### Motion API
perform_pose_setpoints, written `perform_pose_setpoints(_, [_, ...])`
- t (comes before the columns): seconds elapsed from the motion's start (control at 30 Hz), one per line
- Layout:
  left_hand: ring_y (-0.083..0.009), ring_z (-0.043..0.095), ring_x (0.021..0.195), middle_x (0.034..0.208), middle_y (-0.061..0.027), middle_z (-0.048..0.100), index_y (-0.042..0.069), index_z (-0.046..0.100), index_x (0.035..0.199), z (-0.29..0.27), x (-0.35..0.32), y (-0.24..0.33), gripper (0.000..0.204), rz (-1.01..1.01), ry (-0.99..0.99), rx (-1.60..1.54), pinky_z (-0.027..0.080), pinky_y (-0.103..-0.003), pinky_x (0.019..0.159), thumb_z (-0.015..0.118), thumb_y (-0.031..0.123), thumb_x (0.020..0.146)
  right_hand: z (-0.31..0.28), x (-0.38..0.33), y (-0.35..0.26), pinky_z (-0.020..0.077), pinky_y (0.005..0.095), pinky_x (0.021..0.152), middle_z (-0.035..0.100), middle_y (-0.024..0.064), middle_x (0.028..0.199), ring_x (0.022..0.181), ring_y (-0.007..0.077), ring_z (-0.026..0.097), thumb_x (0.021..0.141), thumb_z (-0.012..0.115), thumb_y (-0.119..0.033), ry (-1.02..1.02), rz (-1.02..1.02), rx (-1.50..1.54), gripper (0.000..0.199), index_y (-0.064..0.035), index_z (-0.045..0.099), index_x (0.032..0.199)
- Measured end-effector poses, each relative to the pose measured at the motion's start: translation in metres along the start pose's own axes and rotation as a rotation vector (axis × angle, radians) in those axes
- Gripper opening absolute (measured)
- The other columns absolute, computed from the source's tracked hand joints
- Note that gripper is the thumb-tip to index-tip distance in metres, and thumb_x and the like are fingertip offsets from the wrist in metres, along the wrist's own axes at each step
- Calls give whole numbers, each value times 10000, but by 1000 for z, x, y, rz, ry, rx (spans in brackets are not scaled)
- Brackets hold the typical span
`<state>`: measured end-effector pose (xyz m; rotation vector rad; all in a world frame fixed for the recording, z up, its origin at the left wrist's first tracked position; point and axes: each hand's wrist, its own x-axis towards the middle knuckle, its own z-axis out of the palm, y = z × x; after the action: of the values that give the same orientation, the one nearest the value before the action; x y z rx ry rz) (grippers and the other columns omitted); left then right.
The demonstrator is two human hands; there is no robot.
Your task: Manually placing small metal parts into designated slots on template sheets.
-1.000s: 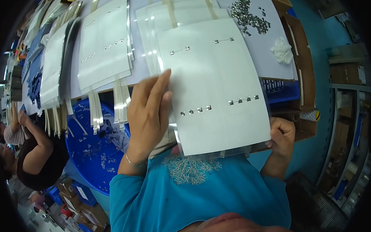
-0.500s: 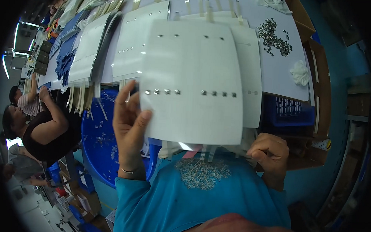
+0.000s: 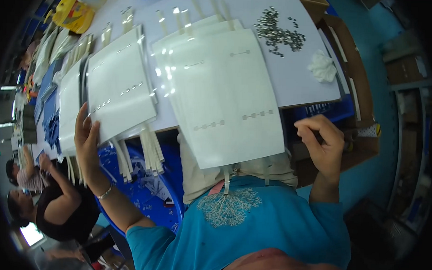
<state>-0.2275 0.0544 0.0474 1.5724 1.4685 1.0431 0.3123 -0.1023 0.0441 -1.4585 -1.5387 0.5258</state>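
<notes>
A white plastic sheet with small metal pieces in rows [image 3: 122, 86] lies on the stack at the left of the table. My left hand [image 3: 87, 137] is at its near left edge, with thumb and fingers apart. Before me lies a stack of white sheets [image 3: 227, 95], overhanging the table edge above my lap. Its top sheet carries printed grey marks and no metal pieces; pale strips stick out at both ends. My right hand [image 3: 324, 143] is raised right of this stack, fingers curled against the thumb. What they hold, if anything, is hidden.
Small metal pieces [image 3: 276, 32] are heaped at the back right, near a crumpled white cloth [image 3: 322, 67]. A blue tub [image 3: 173, 195] stands below the table at left, with cardboard boxes [image 3: 355, 87] at right. A yellow jug [image 3: 73, 15] is far left. Other people [image 3: 63, 203] sit at left.
The sheet with metal pieces has moved left from above my lap onto the left stack, and my left hand has opened beside it. The front stack is uncovered. The view has shifted.
</notes>
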Motion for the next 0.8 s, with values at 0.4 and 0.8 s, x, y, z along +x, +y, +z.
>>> perform_pose_setpoints(0.4, [-382,577,1440,1529,-131,639,107,658,1466,127,-75,91,602,476,0,790,464,-502,1199,849,131,895,23,111,35,589,372,815,772,100,1022,949,266,732,911,814,-49,126,-364,-557,186,-23,799,1095])
perform_pose_setpoints(0.8, [-356,569,1455,1500,-119,653,163,697,1411,233,-69,76,525,598,-260,526,413,-577,1230,848,237,914,49,153,57,586,359,769,757,31,961,937,238,718,906,826,-156,65,-347,-749,119,-92,799,1003])
